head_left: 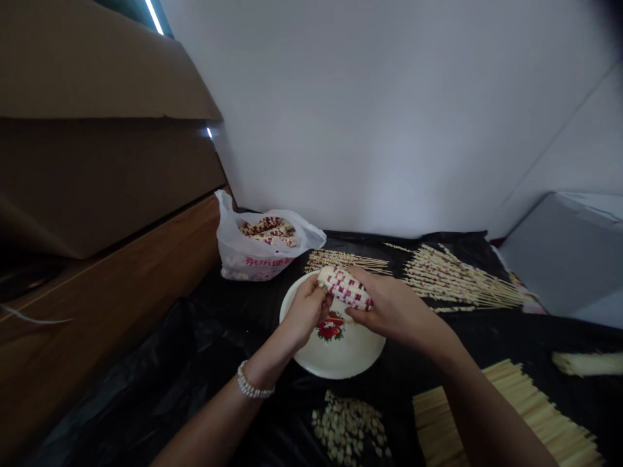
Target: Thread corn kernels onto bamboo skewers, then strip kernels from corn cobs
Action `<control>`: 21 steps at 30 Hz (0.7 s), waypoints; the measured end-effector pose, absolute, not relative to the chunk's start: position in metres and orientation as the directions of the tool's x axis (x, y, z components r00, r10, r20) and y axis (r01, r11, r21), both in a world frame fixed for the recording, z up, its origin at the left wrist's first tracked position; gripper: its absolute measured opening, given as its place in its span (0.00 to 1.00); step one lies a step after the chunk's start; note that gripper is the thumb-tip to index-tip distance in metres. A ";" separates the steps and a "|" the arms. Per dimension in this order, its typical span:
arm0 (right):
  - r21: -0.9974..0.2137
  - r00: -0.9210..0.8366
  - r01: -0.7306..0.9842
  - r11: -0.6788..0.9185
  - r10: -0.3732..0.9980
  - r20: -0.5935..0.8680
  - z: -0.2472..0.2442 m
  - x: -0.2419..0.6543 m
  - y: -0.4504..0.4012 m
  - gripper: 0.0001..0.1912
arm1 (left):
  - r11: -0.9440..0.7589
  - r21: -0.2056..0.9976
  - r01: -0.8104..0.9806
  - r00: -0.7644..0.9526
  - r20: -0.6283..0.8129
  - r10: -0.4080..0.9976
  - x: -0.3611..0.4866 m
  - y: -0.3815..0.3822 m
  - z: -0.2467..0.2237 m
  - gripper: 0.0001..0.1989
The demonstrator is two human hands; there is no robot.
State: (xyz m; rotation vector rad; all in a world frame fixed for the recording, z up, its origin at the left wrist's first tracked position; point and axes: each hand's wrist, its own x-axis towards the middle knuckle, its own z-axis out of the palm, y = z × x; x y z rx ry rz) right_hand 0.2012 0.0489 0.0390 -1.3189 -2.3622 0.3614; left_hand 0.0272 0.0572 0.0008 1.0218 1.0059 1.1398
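Note:
Over a white basin (pixel 331 364) with a red flower pattern, both hands hold an ear of corn (pixel 344 288) with white and purple kernels. My left hand (pixel 305 310) is closed at its left end, the fingertips partly hidden beneath it. Wrapped round the right end of the cob is my right hand (pixel 389 305), its thumb below and fingers on top. The ear lies tilted, its right end lower. Beads circle my left wrist as a bracelet (pixel 253 384).
A white plastic bag (pixel 243 256) holds more corn ears. Threaded kernel skewers (pixel 448 275) lie at the right, with others (pixel 335 259) behind the basin. Loose kernels (pixel 348 425) and bare sticks (pixel 525 402) are in front, on black plastic sheeting (pixel 195 363). Cardboard (pixel 97 175) stands left.

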 end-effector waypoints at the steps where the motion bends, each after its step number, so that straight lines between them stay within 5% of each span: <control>1: -0.433 -0.479 0.732 0.526 0.850 0.221 0.039 0.201 0.049 0.26 | 0.138 0.963 -0.229 0.127 -0.111 0.986 0.028 0.057 0.001 0.04; 9: -0.446 -0.471 0.729 0.518 0.854 0.222 0.042 0.205 0.053 0.27 | 0.196 0.929 -0.315 0.278 -0.108 0.955 0.021 0.052 0.016 0.02; 14: -0.401 -0.459 0.755 0.519 0.855 0.242 0.044 0.205 0.051 0.25 | 0.232 0.923 -0.307 0.300 -0.138 0.944 0.017 0.051 0.020 0.16; 21: -0.344 -0.454 0.785 0.515 0.856 0.246 0.042 0.205 0.049 0.30 | 0.245 0.917 -0.314 0.308 -0.146 0.940 0.017 0.052 0.020 0.15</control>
